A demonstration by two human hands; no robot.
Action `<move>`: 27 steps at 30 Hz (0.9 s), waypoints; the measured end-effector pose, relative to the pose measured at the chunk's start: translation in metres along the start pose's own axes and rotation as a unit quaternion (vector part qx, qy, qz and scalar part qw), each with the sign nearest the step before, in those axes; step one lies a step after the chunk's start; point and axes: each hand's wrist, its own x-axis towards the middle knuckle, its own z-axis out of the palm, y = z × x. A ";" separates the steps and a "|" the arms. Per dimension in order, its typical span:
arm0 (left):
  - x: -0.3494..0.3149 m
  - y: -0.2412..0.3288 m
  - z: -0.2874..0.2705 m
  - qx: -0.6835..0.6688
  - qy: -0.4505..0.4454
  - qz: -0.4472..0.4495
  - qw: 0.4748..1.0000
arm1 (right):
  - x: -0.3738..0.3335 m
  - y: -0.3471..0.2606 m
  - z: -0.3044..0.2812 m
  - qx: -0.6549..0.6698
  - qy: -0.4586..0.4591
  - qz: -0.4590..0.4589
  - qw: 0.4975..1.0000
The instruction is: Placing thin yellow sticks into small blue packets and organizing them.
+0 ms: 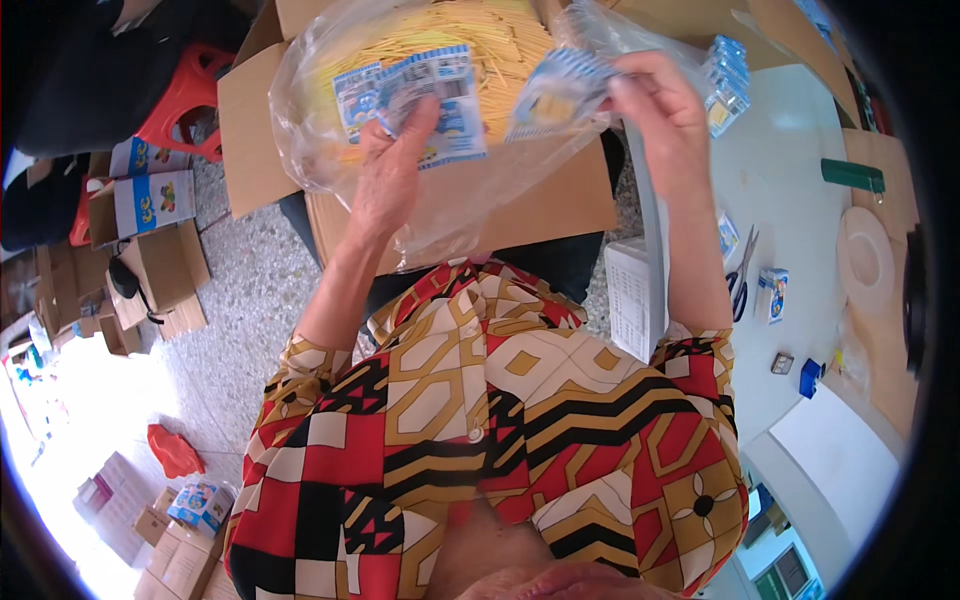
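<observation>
My left hand (390, 180) grips a few flat blue-and-white printed packets (455, 115), fanned out with the thumb on top. To the right, my right hand (660, 110) pinches another blue-and-white packet (555, 98) by its edge between thumb and fingers; motion blurs it. Both hands are above an open cardboard box (545, 205) lined with a clear plastic bag (293, 120). Thin yellow sticks (505, 30) lie in a thick heap inside the bag, partly hidden by the packets. What the sticks are made of I cannot tell.
A pale table (800, 130) on the right bears a pile of blue packets (728, 80), scissors (742, 275), a small blue box (774, 292) and a green strip-shaped object (850, 176). Left, a red stool (175, 110) and cardboard boxes (160, 265) stand on the speckled floor.
</observation>
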 end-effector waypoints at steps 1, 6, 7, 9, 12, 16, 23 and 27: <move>-0.001 0.000 -0.002 -0.003 -0.007 0.000 1.000 | -0.002 -0.001 -0.015 -0.001 0.043 0.002 0.999; -0.001 -0.008 -0.011 -0.033 0.034 0.004 0.999 | -0.010 -0.001 -0.086 -0.125 0.159 -0.016 0.979; -0.001 -0.009 -0.008 -0.040 0.022 0.005 0.999 | -0.015 0.001 -0.106 -0.135 0.167 -0.019 0.976; -0.001 -0.011 -0.007 0.003 0.039 -0.009 0.999 | -0.023 0.016 -0.141 -0.124 0.239 -0.003 0.963; 0.002 -0.013 -0.007 -0.009 0.016 -0.024 1.000 | -0.032 0.059 -0.193 -0.156 0.276 0.031 0.948; 0.003 -0.015 -0.008 -0.015 0.026 -0.005 1.000 | -0.037 0.103 -0.227 -0.185 0.297 0.073 0.934; 0.005 -0.015 -0.007 0.023 0.023 0.000 0.999 | -0.034 0.117 -0.270 -0.373 0.272 -0.016 0.887; 0.001 -0.011 -0.003 0.002 0.023 0.006 1.000 | -0.016 0.093 -0.222 -0.438 0.327 -0.036 0.837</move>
